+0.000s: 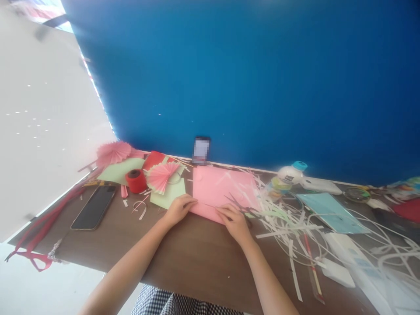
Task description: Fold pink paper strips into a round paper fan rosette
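Observation:
A sheet of pink paper (226, 183) lies at the middle of the table. My left hand (179, 208) pinches the paper near its front left corner. Closer to the right corner, my right hand (233, 218) pinches the same front edge, fingertips together. Between both hands a thin line runs along the paper; I cannot tell whether it is a fold or a narrow strip. Dark scissors (235, 202) lie on the paper beside my right hand, partly hidden by it. A pink and green paper fan (161, 177) sits left of the sheet on light green paper (172, 194).
A black phone (94, 208) and a red spool (135, 180) lie to the left. Another phone (201, 150) leans on the blue wall (246, 78). To the right are tangled paper strips (285, 223), a bottle (290, 175), a blue packet (333, 213) and a pencil (313, 264).

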Demonstrator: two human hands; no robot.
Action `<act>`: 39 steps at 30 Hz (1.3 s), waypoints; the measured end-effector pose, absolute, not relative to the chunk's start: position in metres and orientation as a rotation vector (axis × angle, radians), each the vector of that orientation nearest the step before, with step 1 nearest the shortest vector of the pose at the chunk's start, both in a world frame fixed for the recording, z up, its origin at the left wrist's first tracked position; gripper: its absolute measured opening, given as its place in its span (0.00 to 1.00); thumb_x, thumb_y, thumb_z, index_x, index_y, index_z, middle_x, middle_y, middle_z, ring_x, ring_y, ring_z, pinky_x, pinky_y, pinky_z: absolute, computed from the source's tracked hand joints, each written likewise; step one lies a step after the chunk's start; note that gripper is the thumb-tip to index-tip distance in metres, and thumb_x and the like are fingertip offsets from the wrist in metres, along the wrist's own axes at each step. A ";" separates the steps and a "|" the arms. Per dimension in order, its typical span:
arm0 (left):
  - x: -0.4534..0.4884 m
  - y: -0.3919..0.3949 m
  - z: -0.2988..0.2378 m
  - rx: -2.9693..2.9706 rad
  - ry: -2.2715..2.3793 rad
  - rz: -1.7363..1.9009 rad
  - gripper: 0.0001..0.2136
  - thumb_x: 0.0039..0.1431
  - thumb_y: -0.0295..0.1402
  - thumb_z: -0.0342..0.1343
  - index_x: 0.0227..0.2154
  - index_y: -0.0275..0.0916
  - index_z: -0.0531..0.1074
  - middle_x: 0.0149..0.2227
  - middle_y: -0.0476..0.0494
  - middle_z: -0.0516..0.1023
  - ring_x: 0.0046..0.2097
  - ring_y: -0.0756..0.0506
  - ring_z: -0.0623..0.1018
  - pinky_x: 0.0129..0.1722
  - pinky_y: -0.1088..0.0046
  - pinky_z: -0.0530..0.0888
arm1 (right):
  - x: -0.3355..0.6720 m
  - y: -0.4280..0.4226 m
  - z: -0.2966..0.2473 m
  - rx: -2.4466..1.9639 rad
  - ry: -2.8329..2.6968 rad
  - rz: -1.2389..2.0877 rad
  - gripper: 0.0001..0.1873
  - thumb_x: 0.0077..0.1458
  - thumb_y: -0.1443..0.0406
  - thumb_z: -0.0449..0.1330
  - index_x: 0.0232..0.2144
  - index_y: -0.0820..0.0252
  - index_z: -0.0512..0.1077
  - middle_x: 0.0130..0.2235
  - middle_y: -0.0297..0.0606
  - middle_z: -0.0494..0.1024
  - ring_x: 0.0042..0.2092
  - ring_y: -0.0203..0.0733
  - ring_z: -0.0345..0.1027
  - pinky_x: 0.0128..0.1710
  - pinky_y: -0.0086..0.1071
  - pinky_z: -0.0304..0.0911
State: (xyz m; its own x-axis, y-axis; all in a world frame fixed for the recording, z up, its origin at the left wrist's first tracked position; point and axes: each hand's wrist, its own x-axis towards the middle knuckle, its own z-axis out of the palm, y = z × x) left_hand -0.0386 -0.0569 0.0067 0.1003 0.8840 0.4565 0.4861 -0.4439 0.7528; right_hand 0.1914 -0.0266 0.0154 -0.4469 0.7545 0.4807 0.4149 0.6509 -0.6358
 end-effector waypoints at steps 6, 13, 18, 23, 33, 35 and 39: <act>-0.041 -0.056 0.007 2.010 1.340 1.208 0.10 0.57 0.33 0.48 0.36 0.38 0.73 0.33 0.43 0.74 0.35 0.48 0.72 0.37 0.72 0.69 | 0.191 -0.026 0.013 -0.945 -2.073 0.616 0.10 0.53 0.61 0.54 0.32 0.54 0.75 0.31 0.36 0.73 0.33 0.40 0.67 0.33 0.33 0.63; -0.044 -0.057 0.012 2.019 1.344 1.151 0.11 0.58 0.32 0.46 0.34 0.38 0.73 0.34 0.43 0.75 0.37 0.47 0.73 0.39 0.71 0.68 | 0.189 -0.027 0.012 -0.990 -2.054 0.734 0.11 0.52 0.59 0.54 0.30 0.55 0.75 0.30 0.37 0.74 0.33 0.40 0.67 0.29 0.32 0.63; -0.044 -0.059 0.018 2.036 1.332 1.079 0.11 0.58 0.31 0.45 0.34 0.38 0.73 0.34 0.44 0.75 0.37 0.47 0.72 0.39 0.72 0.68 | 0.189 -0.027 0.016 -1.016 -2.048 0.736 0.11 0.53 0.60 0.53 0.28 0.56 0.74 0.31 0.36 0.74 0.35 0.41 0.67 0.34 0.34 0.63; -0.033 -0.067 0.022 2.075 1.403 1.015 0.12 0.57 0.33 0.46 0.40 0.39 0.71 0.33 0.44 0.75 0.33 0.48 0.72 0.34 0.74 0.67 | 0.188 -0.029 0.019 -0.976 -2.080 0.643 0.11 0.54 0.61 0.51 0.28 0.56 0.72 0.31 0.37 0.73 0.35 0.41 0.66 0.36 0.35 0.62; -0.028 -0.072 0.030 2.237 1.338 0.859 0.11 0.57 0.33 0.45 0.26 0.38 0.72 0.25 0.47 0.72 0.27 0.50 0.68 0.28 0.76 0.62 | 0.186 -0.033 0.029 -0.962 -2.041 0.652 0.09 0.54 0.63 0.51 0.29 0.56 0.71 0.33 0.37 0.72 0.39 0.41 0.66 0.41 0.36 0.62; -0.026 -0.072 0.028 2.155 1.359 0.924 0.12 0.57 0.33 0.45 0.25 0.37 0.71 0.25 0.47 0.72 0.27 0.51 0.68 0.27 0.76 0.62 | 0.182 -0.031 0.025 -1.005 -1.779 0.685 0.09 0.51 0.61 0.55 0.36 0.56 0.69 0.37 0.39 0.72 0.43 0.43 0.66 0.45 0.38 0.61; -0.018 -0.070 0.023 1.917 1.407 1.127 0.13 0.58 0.34 0.44 0.25 0.35 0.69 0.25 0.46 0.71 0.27 0.51 0.67 0.27 0.76 0.63 | 0.175 -0.029 0.019 -1.014 -1.253 1.115 0.27 0.46 0.58 0.59 0.49 0.55 0.59 0.45 0.42 0.70 0.45 0.44 0.67 0.43 0.41 0.65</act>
State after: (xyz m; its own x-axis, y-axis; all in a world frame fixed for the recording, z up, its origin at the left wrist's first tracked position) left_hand -0.0184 -0.0699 0.0226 0.1210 0.9385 0.3233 0.5202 -0.3374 0.7846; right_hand 0.1746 -0.0293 0.0187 -0.0099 0.9826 0.1854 -0.0700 0.1843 -0.9804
